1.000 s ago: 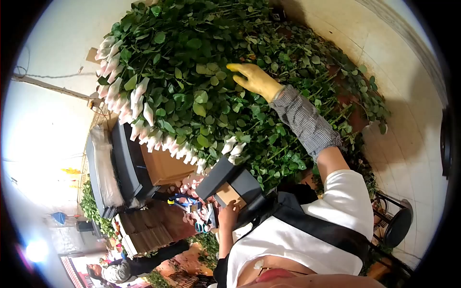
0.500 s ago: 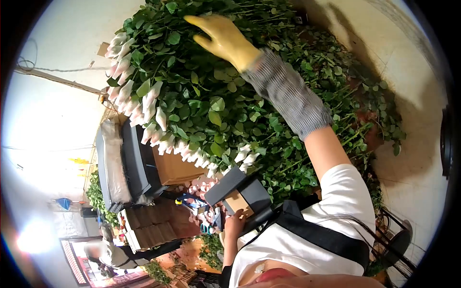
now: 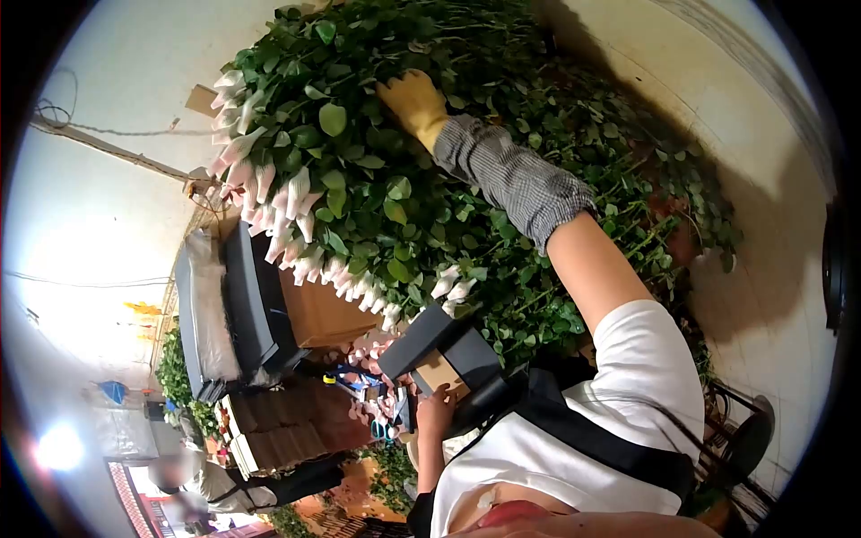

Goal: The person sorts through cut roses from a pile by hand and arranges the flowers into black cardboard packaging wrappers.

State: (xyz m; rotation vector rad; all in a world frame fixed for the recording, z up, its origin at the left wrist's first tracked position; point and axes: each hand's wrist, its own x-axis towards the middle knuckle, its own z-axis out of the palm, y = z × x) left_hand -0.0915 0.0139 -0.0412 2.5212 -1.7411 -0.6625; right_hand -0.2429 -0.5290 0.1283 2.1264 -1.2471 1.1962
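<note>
My right hand point(image 3: 414, 106), in a yellow rubber glove with a grey checked sleeve cover above it, is down among the green leaves point(image 3: 386, 184) of a large heap of roses. Its fingers are curled together, and foliage hides whatever they hold. Along the heap's edge the rose heads point(image 3: 291, 199) wear whitish-pink mesh sleeves, while their stems run the other way. My bare left hand point(image 3: 437, 408), lower in the view, has its fingers closed on the edge of a brown cardboard piece point(image 3: 441, 372) beside dark grey panels point(image 3: 466, 357).
Near my left hand lie loose pink bits point(image 3: 360, 408) and a blue-handled tool point(image 3: 357, 381). Dark grey boards point(image 3: 256, 296) and a cardboard box point(image 3: 323, 314) stand beyond the flower heads. Stacked brown sheets point(image 3: 273, 430) and another person point(image 3: 220, 484) are further off. A stool point(image 3: 752, 435) stands behind me.
My right hand has come back from above the leaves and down into them, and its spread thumb and fingers have curled in. My left hand stays at the cardboard piece.
</note>
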